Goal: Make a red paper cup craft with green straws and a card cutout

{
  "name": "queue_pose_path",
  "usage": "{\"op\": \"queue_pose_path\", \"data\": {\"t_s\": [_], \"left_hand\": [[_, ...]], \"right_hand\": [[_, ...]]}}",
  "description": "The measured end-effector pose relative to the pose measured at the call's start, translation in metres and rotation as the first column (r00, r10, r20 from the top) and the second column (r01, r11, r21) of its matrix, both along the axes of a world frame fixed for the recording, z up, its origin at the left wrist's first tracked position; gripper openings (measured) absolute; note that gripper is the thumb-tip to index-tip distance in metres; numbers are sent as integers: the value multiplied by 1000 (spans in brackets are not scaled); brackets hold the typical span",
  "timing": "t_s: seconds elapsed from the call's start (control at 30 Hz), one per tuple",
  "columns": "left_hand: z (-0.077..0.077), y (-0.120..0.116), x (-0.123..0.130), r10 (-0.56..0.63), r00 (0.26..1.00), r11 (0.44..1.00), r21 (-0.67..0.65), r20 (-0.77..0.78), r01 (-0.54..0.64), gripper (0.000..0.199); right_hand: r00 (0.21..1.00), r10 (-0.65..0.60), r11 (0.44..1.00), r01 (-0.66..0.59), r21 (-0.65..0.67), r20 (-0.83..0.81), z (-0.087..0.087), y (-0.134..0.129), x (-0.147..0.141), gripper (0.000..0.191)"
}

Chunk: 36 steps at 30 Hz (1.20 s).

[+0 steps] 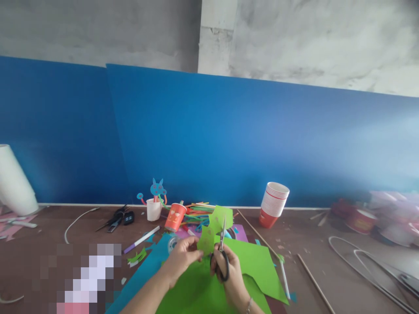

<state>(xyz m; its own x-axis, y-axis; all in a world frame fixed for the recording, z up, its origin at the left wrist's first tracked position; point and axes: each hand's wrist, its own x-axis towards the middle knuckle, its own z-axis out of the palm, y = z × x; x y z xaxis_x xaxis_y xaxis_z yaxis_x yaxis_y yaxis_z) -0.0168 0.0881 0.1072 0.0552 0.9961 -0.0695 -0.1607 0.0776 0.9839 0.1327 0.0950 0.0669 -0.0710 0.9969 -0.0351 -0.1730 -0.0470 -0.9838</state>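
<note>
Scissors (pixel 222 244), one pair with metal blades and black handles, are gripped in the right hand (pixel 228 267). The left hand (pixel 183 254) pinches one irregular green paper piece (pixel 206 239), just beside the blades and above larger, smooth green sheets (pixel 193 290). Behind are one white cup (pixel 153 211), from which rises one blue, eared figure (pixel 157 189), one red cup (pixel 175 218), and one cup stack (pixel 273 206), nested tightly.
</note>
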Motion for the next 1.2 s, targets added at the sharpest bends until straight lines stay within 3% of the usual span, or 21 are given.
{"op": "queue_pose_path", "data": {"t_s": [0.17, 0.27, 0.37, 0.5, 0.7, 0.8, 0.93, 1.2], "left_hand": [[2, -1, -2, -42, 999, 999, 7, -2, 42, 18], [1, -4, 3, -64, 985, 997, -42, 158, 72, 26], [-9, -7, 15, -78, 945, 991, -77, 316, 108, 31], [-23, -7, 24, -22, 963, 997, -60, 267, 39, 24], [-19, 4, 7, 236, 969, 970, 39, 78, -239, 23], [-11, 9, -1, 300, 951, 949, 76, 78, -306, 24], [-7, 10, -3, 271, 957, 960, 48, 107, -277, 20], [-10, 7, 1, 135, 988, 990, 25, 76, -137, 14]], "right_hand": [[1000, -8, 999, 8, 36, 9, 1, -1, -1, 51], [999, -41, 997, 41, 72, 4, 2, 0, -2, 53], [996, -92, 991, 94, 98, -20, 2, 0, -1, 51], [994, -106, 986, 110, 122, -38, 2, -1, 0, 44], [989, 138, 983, -143, 112, 45, 5, -6, -5, 43], [953, 294, 954, -298, 44, 76, 5, -10, -9, 41], [919, 382, 924, -382, -23, 100, 4, -13, -11, 39], [914, 392, 920, -390, -33, 102, 2, -9, -8, 40]]}}
